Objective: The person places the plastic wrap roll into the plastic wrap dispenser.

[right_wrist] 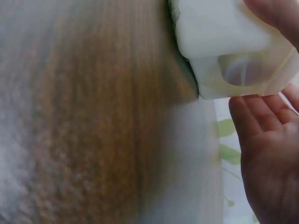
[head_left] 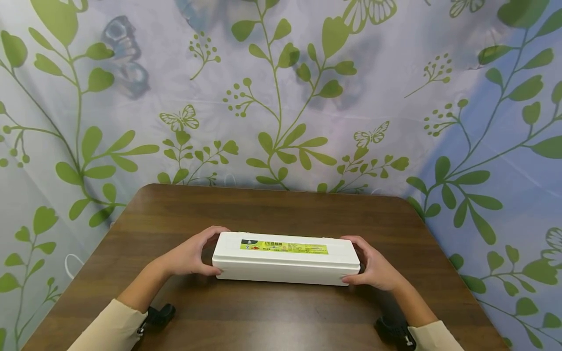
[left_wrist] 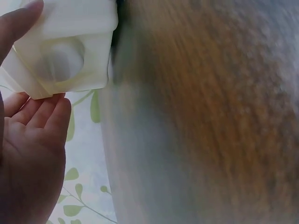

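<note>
A long white cling film box [head_left: 287,270] with a yellow-green label [head_left: 284,247] on its lid lies crosswise at the middle of the table. My left hand [head_left: 191,252] grips its left end, thumb on the front face and fingers behind. At the other end my right hand [head_left: 375,265] holds it in the same way. The left wrist view shows a round opening [left_wrist: 60,59] in the box's end wall, and a similar opening [right_wrist: 240,69] appears in the right wrist view. The lid is down, so the inside is mostly hidden.
The brown wooden table [head_left: 272,209] has rounded far corners. Behind it hangs a pale curtain [head_left: 210,107] printed with green leaves and butterflies. Dark straps [head_left: 160,314] are worn near both wrists, beside the beige sleeves [head_left: 110,329].
</note>
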Available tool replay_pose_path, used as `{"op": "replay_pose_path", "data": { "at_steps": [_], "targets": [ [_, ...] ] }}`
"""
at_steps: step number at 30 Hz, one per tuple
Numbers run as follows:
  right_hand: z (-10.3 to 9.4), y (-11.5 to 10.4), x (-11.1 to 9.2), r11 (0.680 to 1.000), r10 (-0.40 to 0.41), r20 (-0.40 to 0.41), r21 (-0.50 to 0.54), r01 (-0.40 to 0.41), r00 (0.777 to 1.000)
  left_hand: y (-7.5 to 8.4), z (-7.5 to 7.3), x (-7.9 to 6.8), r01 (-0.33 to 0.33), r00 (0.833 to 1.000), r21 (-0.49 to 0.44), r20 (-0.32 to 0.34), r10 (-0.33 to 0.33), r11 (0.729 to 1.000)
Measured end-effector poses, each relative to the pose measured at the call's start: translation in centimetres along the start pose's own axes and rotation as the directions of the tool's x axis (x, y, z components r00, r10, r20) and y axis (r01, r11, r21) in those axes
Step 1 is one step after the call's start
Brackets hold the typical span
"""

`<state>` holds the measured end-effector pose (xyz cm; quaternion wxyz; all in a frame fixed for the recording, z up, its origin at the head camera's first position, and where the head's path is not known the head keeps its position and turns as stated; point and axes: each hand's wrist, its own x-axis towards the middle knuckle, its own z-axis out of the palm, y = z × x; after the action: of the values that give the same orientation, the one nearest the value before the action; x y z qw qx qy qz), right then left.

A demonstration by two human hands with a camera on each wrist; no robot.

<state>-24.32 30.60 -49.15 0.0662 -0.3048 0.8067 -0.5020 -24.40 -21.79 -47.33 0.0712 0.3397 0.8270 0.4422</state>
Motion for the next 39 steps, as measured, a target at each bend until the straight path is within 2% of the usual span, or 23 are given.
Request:
{"op": "replay_pose_path", "data": {
  "at_steps": [7,14,24,39],
  "targets": [
    [-0.08,0.05,-0.1,1.0,0.02,0.028,-0.003,-0.02,0.999,-0.31,0.15,-0.03,-0.028,1.0,0.027,-0.009,0.028,0.999],
    [-0.05,0.28,-0.18,1.0,0.007,-0.01,-0.008,-0.007,1.0,-0.38,0.26,-0.05,-0.051,0.997,0.071,-0.048,0.055,0.996],
    [0.16,0.3,-0.22,0.999,0.038,-0.047,0.036,-0.036,0.998,-0.72,0.34,-0.1,-0.054,0.996,0.06,-0.066,0.058,0.997],
    [0.16,0.43,-0.03,0.998,0.003,-0.073,-0.066,-0.008,0.997,-0.57,0.51,-0.16,-0.053,0.994,0.107,-0.089,0.063,0.993]
  ]
}}
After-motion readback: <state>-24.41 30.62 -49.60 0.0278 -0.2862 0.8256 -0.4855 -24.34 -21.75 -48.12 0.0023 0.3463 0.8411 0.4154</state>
